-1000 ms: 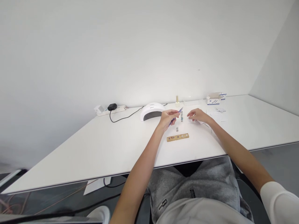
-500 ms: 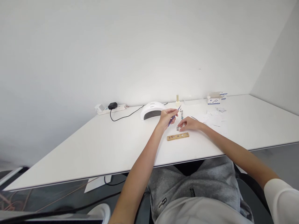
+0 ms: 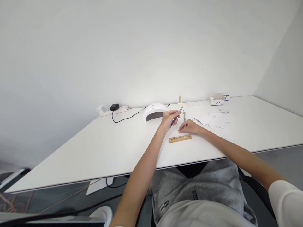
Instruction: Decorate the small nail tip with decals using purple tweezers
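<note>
Nearest me on the desk (image 3: pixel 106 148) lies the wooden strip (image 3: pixel 180 138), flat, with a row of small round spots along it. Just beyond it my right hand (image 3: pixel 189 126) rests low on the desk, fingers curled over a small item (image 3: pixel 180 129) at their tips; it is too small for me to tell what it is or whether I have it gripped. My left hand (image 3: pixel 169 118) is raised a little to the left, fingers pinched shut on a thin purple tool (image 3: pixel 176 117) whose tip points up and right. The hands are near each other but apart. Right of them papers (image 3: pixel 215 121) are spread. Farther back sit the white lamp (image 3: pixel 153 112), a small bottle (image 3: pixel 180 101), boxes (image 3: pixel 219 98) and a power strip (image 3: pixel 113 109) by the wall.
</note>
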`<state>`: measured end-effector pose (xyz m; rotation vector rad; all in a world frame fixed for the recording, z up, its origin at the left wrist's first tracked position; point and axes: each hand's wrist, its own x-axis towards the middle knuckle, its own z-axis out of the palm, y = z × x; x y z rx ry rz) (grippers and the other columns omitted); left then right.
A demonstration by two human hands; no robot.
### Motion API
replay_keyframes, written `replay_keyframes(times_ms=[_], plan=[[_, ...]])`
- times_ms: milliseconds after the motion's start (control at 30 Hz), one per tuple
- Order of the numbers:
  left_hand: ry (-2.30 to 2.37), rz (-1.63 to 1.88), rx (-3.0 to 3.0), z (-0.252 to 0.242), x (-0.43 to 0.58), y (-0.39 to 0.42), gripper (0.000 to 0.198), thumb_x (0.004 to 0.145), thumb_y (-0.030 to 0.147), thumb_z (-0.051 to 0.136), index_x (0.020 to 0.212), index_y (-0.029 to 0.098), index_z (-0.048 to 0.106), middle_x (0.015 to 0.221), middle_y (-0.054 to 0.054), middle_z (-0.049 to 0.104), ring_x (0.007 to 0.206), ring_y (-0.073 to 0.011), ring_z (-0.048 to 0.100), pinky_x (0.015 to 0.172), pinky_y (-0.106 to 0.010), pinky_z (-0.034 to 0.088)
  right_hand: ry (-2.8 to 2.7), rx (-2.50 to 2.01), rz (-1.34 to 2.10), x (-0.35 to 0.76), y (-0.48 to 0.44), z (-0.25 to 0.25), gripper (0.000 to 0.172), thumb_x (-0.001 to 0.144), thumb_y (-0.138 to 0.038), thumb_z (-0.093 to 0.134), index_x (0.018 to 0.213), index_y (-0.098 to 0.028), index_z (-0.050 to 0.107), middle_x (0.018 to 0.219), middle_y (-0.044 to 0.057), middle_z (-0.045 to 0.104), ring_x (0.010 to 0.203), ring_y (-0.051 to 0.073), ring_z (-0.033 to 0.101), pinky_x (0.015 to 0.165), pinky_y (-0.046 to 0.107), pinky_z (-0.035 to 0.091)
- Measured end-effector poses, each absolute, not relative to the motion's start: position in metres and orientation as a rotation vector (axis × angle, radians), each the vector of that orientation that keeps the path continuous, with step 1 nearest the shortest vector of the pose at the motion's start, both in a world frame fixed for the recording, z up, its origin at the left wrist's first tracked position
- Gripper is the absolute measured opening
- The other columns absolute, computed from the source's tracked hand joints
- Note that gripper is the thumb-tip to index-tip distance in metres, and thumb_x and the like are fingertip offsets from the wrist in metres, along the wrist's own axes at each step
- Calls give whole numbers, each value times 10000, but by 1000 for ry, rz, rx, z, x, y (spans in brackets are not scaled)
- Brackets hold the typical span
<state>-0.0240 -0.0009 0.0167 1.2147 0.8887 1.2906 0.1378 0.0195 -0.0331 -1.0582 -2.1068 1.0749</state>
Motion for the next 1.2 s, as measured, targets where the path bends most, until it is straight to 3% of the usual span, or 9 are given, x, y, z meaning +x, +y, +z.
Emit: replay_keyframes(times_ms=[133, 333, 533, 667, 800, 967, 1200], plan=[[887, 1280, 1213, 16, -25, -1, 294, 659, 346, 754, 790, 106, 646, 643, -7, 563, 363, -31, 387, 349, -203, 204, -2057, -1040, 1063, 138, 18, -29, 196, 576, -347, 783, 689, -189, 760, 619, 4, 660, 530, 99, 450, 533, 254, 338], [891, 1304, 1210, 17, -26, 0, 300, 673, 362, 715, 809, 101, 656, 652, -15, 570, 355, -35, 384, 351, -202, 168, -1853, -950, 1054, 155, 28, -6, 250, 599, -376, 775, 714, -159, 724, 733, 51, 704, 613, 141, 581, 570, 259, 432], [996, 1364, 1287, 18, -21, 0, 249, 662, 339, 703, 765, 119, 650, 603, 6, 554, 353, -27, 331, 366, -205, 158, -1739, -1022, 767, 176, 45, -1, 212, 625, -352, 756, 710, -169, 694, 719, 48, 700, 638, 157, 607, 615, 280, 473], [1170, 1415, 1514, 12, -16, 1, 225, 702, 351, 679, 763, 135, 664, 579, 7, 563, 418, -60, 409, 413, -217, 282, -1745, -1095, 617, 180, 48, -4, 156, 661, -327, 723, 719, -183, 704, 740, 43, 708, 620, 146, 585, 602, 273, 461], [1289, 1497, 1869, 2, -13, 4, 160, 778, 301, 613, 787, 158, 683, 662, -14, 638, 590, -115, 552, 581, -242, 418, -1716, -1080, 562, 181, 50, -5, 150, 682, -313, 700, 752, -181, 714, 747, 45, 710, 645, 150, 596, 638, 279, 473], [1383, 1442, 2267, -7, -11, 5, 148, 842, 226, 553, 830, 170, 688, 813, -44, 699, 710, -145, 602, 686, -264, 455, -1692, -1036, 534, 179, 51, -5, 140, 698, -293, 681, 765, -175, 712, 740, 47, 708, 668, 156, 614, 671, 289, 482], [1470, 1466, 2359, -12, -10, 6, 144, 857, 206, 541, 822, 167, 675, 815, -49, 704, 719, -155, 623, 681, -267, 466, -1686, -1009, 534, 176, 49, -6, 133, 702, -290, 680, 763, -175, 706, 751, 48, 708, 683, 160, 621, 676, 296, 484]])
